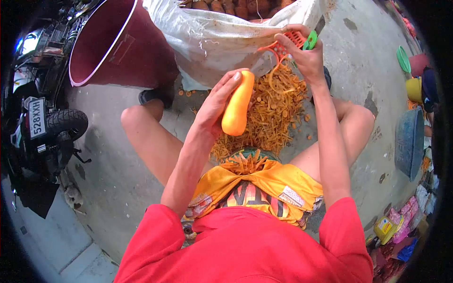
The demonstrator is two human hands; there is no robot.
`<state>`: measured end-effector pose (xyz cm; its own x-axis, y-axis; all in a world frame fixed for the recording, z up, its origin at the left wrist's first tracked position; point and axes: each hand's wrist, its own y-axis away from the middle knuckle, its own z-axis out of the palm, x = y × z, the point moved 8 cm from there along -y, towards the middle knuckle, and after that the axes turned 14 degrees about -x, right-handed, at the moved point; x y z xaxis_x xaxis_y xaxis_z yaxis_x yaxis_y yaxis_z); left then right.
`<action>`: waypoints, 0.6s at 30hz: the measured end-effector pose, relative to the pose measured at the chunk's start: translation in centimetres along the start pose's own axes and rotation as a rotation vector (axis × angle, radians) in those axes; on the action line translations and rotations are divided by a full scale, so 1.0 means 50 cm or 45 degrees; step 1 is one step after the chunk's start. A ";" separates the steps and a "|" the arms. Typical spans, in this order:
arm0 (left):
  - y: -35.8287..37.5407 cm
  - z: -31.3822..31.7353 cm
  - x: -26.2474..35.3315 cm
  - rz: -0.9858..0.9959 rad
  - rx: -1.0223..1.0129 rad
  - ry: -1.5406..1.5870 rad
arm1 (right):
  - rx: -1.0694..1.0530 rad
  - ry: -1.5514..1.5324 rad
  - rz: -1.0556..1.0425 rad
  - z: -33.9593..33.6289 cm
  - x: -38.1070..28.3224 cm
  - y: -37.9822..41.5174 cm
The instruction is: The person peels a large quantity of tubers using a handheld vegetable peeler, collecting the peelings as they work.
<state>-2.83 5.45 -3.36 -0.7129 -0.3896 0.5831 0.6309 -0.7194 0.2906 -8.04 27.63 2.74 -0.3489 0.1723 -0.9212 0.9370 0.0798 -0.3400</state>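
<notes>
My left hand [214,106] grips a peeled orange carrot [238,104], held upright over the ground between my knees. My right hand [304,54] is raised higher and to the right, closed on a peeler with an orange-red head and green handle [295,40]. The peeler is a little above and to the right of the carrot's top, apart from it. Below both hands lies a heap of orange carrot peelings [273,111] on the concrete, with more peelings on my yellow shorts [247,165].
A white sack [212,37] holding unpeeled carrots stands just beyond the peelings. A large maroon tub [118,47] lies tilted at upper left. A motorbike [42,122] is parked at the left. Bowls, a dark basin [409,141] and packets sit at the right.
</notes>
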 end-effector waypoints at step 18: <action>0.004 0.006 0.003 -0.028 -0.022 -0.190 | 0.016 0.219 0.006 0.019 0.007 0.007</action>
<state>-2.73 5.43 -2.98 -0.6724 -0.2850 0.6831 0.6093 -0.7371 0.2923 -7.80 26.80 2.11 -0.3406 0.3385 -0.8772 0.9385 0.0661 -0.3389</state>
